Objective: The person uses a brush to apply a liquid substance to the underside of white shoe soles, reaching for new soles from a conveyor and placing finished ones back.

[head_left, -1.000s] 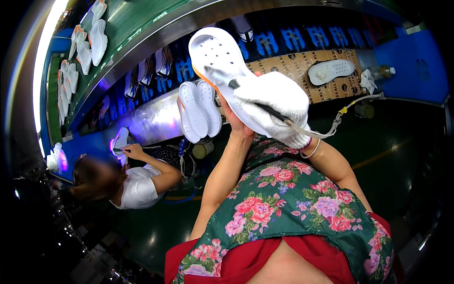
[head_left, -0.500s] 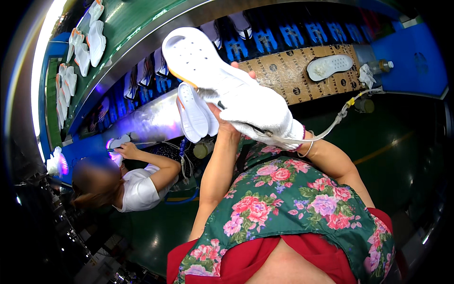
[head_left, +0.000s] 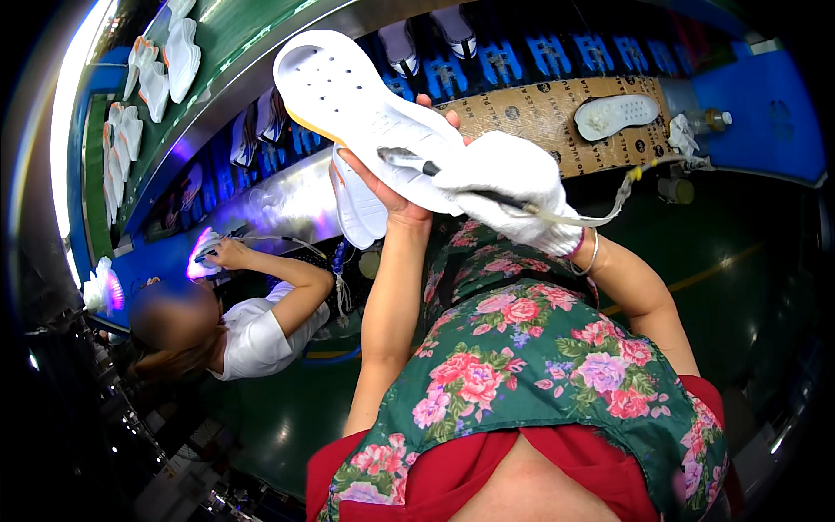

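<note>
A bright strip light (head_left: 63,122) bends along the left edge; purple-white glare lies on the metal counter (head_left: 278,207). The white shoe sole (head_left: 365,109) looks nearly washed out, the floor (head_left: 296,409) dim, the rim black, the co-worker's head (head_left: 174,317) blurred.

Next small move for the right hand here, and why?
Probably a short, light sweep of the dark tool along the white sole toward its holed end: the gloved right hand has the tool's tip at the sole's middle, the left hand supports it from beneath, and the hose curves with apparent slack.
</note>
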`<state>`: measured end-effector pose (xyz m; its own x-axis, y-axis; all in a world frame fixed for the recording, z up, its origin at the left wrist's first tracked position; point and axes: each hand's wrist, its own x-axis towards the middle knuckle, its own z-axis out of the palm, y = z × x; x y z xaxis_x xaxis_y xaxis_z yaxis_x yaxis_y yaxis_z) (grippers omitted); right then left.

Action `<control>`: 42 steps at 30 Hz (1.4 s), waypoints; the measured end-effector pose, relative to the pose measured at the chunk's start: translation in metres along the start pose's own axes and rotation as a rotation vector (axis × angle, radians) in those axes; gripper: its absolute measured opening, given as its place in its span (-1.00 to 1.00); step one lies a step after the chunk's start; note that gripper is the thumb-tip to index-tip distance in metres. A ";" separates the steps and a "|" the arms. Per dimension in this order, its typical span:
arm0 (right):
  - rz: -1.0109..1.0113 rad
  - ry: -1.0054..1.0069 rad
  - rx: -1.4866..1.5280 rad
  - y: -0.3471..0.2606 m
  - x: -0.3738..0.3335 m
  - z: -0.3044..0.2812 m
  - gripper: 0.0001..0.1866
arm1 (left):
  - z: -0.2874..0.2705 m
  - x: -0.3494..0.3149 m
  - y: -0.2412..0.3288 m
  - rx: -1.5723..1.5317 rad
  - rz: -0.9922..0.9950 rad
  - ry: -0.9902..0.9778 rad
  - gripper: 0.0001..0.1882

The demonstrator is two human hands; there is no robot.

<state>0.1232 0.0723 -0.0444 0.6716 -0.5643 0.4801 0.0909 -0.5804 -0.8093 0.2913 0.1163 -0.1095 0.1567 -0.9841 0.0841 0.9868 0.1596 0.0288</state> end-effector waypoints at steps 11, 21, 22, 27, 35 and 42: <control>-0.153 -0.012 -0.098 0.003 -0.014 0.020 -0.67 | -0.007 -0.003 0.033 0.168 -0.233 -0.023 0.09; -0.265 -0.057 -0.134 -0.007 -0.019 0.023 -0.78 | 0.003 0.008 0.041 0.168 -0.369 -0.246 0.11; -0.216 -0.103 -0.121 -0.013 -0.025 0.026 -0.77 | 0.000 0.011 0.043 0.188 -0.373 -0.282 0.11; -0.020 -0.100 0.161 -0.026 -0.018 0.022 -0.81 | -0.007 0.018 0.052 0.272 -0.448 -0.398 0.11; -0.264 -0.122 -0.279 -0.021 -0.039 0.039 -0.67 | 0.000 0.020 0.055 0.310 -0.574 -0.361 0.00; -0.062 -0.007 0.058 -0.030 -0.022 0.027 -0.74 | 0.000 0.026 0.062 0.391 -0.594 -0.450 0.04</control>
<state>0.1255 0.1178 -0.0395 0.6687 -0.5239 0.5276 0.1750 -0.5788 -0.7965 0.3563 0.1010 -0.1051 -0.4975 -0.8011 0.3327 0.8013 -0.2775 0.5301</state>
